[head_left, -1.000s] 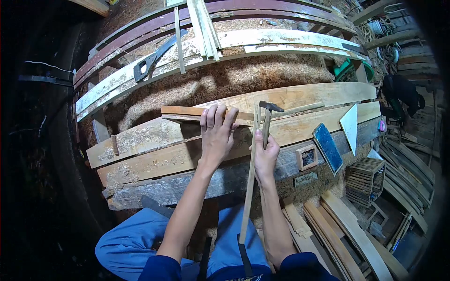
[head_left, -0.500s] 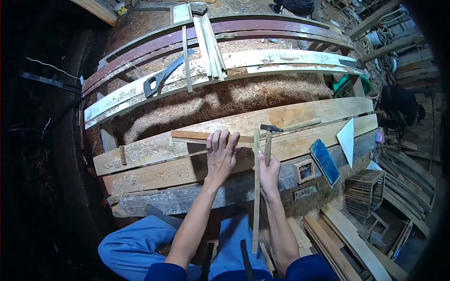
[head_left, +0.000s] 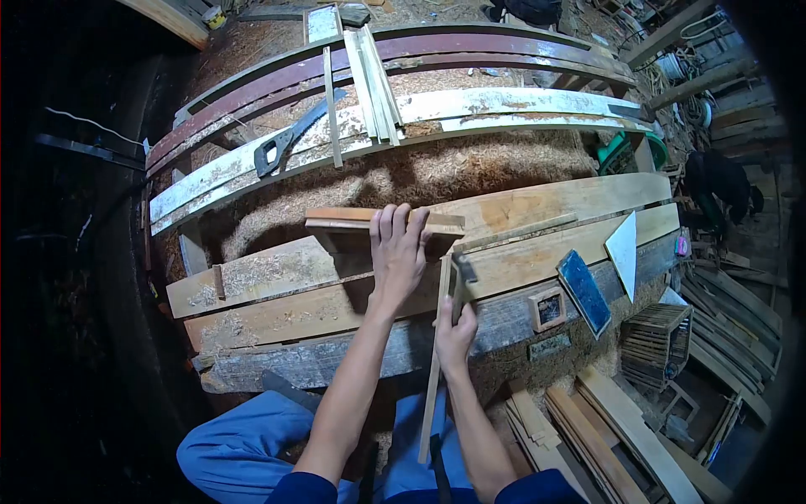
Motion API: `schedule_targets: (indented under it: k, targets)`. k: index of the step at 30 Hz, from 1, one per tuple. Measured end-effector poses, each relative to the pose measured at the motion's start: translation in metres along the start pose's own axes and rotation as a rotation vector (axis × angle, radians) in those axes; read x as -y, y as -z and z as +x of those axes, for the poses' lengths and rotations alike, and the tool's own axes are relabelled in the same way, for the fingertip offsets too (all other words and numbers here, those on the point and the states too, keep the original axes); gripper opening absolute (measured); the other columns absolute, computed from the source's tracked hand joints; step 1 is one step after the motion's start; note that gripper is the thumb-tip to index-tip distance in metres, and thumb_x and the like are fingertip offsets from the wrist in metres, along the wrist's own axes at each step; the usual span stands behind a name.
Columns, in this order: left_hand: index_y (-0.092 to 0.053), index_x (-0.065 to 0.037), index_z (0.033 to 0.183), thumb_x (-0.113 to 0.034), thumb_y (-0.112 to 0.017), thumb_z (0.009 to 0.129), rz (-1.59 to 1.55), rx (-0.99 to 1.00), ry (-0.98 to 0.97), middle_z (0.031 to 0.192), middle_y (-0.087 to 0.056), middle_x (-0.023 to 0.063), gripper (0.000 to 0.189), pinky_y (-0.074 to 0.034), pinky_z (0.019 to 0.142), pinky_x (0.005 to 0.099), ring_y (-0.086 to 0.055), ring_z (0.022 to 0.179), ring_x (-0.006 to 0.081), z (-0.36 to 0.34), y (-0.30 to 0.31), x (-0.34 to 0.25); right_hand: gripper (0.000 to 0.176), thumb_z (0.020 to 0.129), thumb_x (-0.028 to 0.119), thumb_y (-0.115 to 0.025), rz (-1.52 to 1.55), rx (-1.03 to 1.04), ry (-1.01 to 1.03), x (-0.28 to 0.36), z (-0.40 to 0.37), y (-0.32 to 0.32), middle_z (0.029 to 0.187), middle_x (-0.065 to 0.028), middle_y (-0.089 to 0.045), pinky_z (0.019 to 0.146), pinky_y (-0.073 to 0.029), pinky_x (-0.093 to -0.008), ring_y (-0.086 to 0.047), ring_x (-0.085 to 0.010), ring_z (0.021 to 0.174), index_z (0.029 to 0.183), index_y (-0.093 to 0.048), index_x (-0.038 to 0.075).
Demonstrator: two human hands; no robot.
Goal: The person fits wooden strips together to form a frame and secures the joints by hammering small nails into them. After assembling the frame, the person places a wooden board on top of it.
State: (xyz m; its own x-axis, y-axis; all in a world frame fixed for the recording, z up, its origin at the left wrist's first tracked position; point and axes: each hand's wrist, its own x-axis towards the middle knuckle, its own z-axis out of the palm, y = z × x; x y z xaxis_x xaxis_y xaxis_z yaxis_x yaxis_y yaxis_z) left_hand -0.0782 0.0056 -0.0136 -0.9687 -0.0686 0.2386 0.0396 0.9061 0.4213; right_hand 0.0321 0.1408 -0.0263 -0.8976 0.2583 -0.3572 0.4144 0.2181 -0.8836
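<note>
The left hand (head_left: 401, 254) lies on a short board (head_left: 353, 220), fingers hooked over its far edge, with the board resting on the pale planks (head_left: 269, 311) near their middle. Just beside it, at the planks' near edge, the right hand (head_left: 454, 329) is closed around a hammer (head_left: 462, 270) and a thin wooden slat (head_left: 430, 395) together, the slat running down towards the person's lap.
</note>
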Motion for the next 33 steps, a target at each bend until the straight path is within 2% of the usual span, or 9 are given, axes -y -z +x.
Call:
schedule_targets:
  k: [6, 9, 14, 21, 25, 28, 30, 31, 33]
  targets:
    - [-0.058, -0.014, 0.137, -0.015, -0.064, 0.095, -0.02, 0.007, -0.01, 0.136, -0.051, 0.0115, 0.043, -0.023, 0.121, 0.0495, -0.039, 0.139, 0.032, -0.023, 0.005, -0.003, 0.038, 0.107, 0.036, -0.063, 0.015, -0.115, -0.025, 0.02, -0.007, 0.033, 0.07, -0.0045, -0.063, 0.056, -0.048, -0.0322, -0.061, -0.0135, 0.061, 0.098, -0.066, -0.001]
    - [-0.058, -0.015, 0.138, -0.014, -0.064, 0.094, -0.001, 0.011, -0.002, 0.137, -0.05, 0.0112, 0.044, -0.023, 0.121, 0.0498, -0.039, 0.14, 0.0319, -0.033, 0.007, -0.008, 0.038, 0.107, 0.037, -0.063, 0.152, -0.016, -0.051, 0.029, 0.008, 0.035, 0.066, 0.0008, -0.056, 0.053, -0.043, -0.0266, -0.056, -0.008, 0.059, 0.089, -0.061, 0.003]
    - [-0.056, -0.017, 0.139, -0.017, -0.066, 0.094, 0.041, -0.014, -0.028, 0.137, -0.049, 0.0102, 0.046, -0.022, 0.122, 0.0499, -0.038, 0.141, 0.0311, -0.042, 0.0, -0.003, 0.037, 0.107, 0.037, -0.063, 0.161, 0.086, -0.057, 0.028, 0.014, 0.03, 0.071, 0.0002, -0.059, 0.055, -0.045, -0.0276, -0.057, -0.0078, 0.061, 0.092, -0.063, 0.003]
    - [-0.055, -0.018, 0.141, -0.022, -0.063, 0.098, 0.044, 0.007, -0.027, 0.138, -0.048, 0.0098, 0.044, -0.021, 0.123, 0.0499, -0.037, 0.142, 0.0309, -0.049, 0.002, -0.003, 0.039, 0.108, 0.038, -0.062, 0.173, -0.136, -0.063, 0.025, 0.017, 0.034, 0.071, -0.0011, -0.06, 0.055, -0.045, -0.0267, -0.058, -0.0083, 0.062, 0.091, -0.06, 0.003]
    - [-0.054, -0.019, 0.143, -0.025, -0.065, 0.098, 0.036, 0.012, -0.035, 0.14, -0.047, 0.0107, 0.047, -0.022, 0.123, 0.0501, -0.037, 0.142, 0.0312, -0.057, 0.012, -0.004, 0.04, 0.107, 0.036, -0.063, -0.02, -0.207, 0.07, -0.009, 0.076, 0.045, 0.07, -0.0062, -0.063, 0.058, -0.046, -0.0352, -0.059, -0.0146, 0.063, 0.09, -0.06, 0.0]
    - [-0.059, -0.02, 0.14, -0.022, -0.07, 0.092, -0.002, 0.034, -0.057, 0.137, -0.053, 0.0083, 0.049, -0.026, 0.12, 0.0492, -0.043, 0.137, 0.0285, -0.06, 0.034, 0.003, 0.038, 0.107, 0.033, -0.061, -0.213, -0.163, 0.093, -0.011, 0.114, 0.051, 0.075, -0.0144, -0.065, 0.066, -0.049, -0.0438, -0.066, -0.0276, 0.069, 0.093, -0.063, -0.002]
    - [-0.067, -0.019, 0.13, -0.014, -0.074, 0.084, -0.047, 0.089, -0.018, 0.126, -0.063, 0.0042, 0.046, -0.031, 0.116, 0.0465, -0.052, 0.128, 0.0254, -0.066, 0.042, 0.017, 0.037, 0.107, 0.033, -0.058, -0.531, -0.234, 0.194, -0.031, 0.132, 0.054, 0.084, -0.0219, -0.069, 0.076, -0.05, -0.0506, -0.068, -0.0412, 0.082, 0.099, -0.066, -0.002]
    - [-0.073, -0.017, 0.118, -0.007, -0.074, 0.076, -0.003, -0.063, -0.102, 0.113, -0.069, 0.0002, 0.043, -0.037, 0.108, 0.0432, -0.06, 0.116, 0.0232, -0.067, 0.038, 0.022, 0.04, 0.107, 0.034, -0.056, -0.58, -0.194, 0.162, -0.035, 0.134, 0.056, 0.098, -0.0263, -0.069, 0.085, -0.048, -0.0552, -0.065, -0.0479, 0.098, 0.109, -0.067, -0.004]
    - [-0.073, -0.016, 0.117, -0.006, -0.074, 0.074, -0.026, -0.079, -0.133, 0.112, -0.07, 0.0002, 0.044, -0.039, 0.106, 0.0421, -0.061, 0.112, 0.0227, -0.077, 0.038, 0.029, 0.04, 0.107, 0.034, -0.055, -0.6, -0.191, 0.237, -0.051, 0.139, 0.054, 0.104, -0.0262, -0.067, 0.087, -0.048, -0.0543, -0.064, -0.0469, 0.102, 0.113, -0.066, -0.004]
